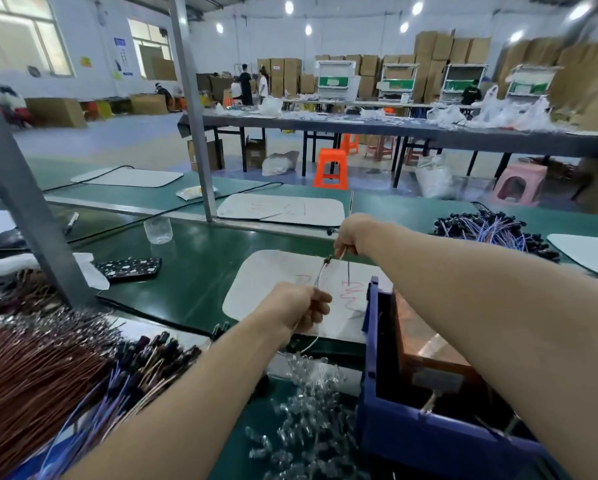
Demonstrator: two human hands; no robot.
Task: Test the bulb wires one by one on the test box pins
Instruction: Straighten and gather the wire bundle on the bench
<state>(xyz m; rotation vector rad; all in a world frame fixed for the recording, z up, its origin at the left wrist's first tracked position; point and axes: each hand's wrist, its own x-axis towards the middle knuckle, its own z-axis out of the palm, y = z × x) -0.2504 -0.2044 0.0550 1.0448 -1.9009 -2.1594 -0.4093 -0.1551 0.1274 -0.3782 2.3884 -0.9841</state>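
nearest the camera, a loose heap of clear bulbs [308, 403] lay on the green bench [193, 265], at the foot of a blue bin [373, 341]. the test box [425, 344], a brown case, sat inside that bin; its pins could not be made out. to the left lay a thick bundle of brown wires [24, 375], with dark-capped wires just beside it.

both forearms reached forward over the heap. the left hand [297, 306] had its fingers curled round the lower run of one bulb wire [320, 275]. the right hand [354, 233], further out and higher, pinched the upper end of the same wire between thumb and fingers. the wire arched between the two hands, held in the air above a white mat [273, 271] marked in red, left of the bin and apart from the test box.

a pile of dark bulb wires [491, 230] lay to the far right. a clear cup [158, 230] and a black board [131, 268] stood to the left of the mat.
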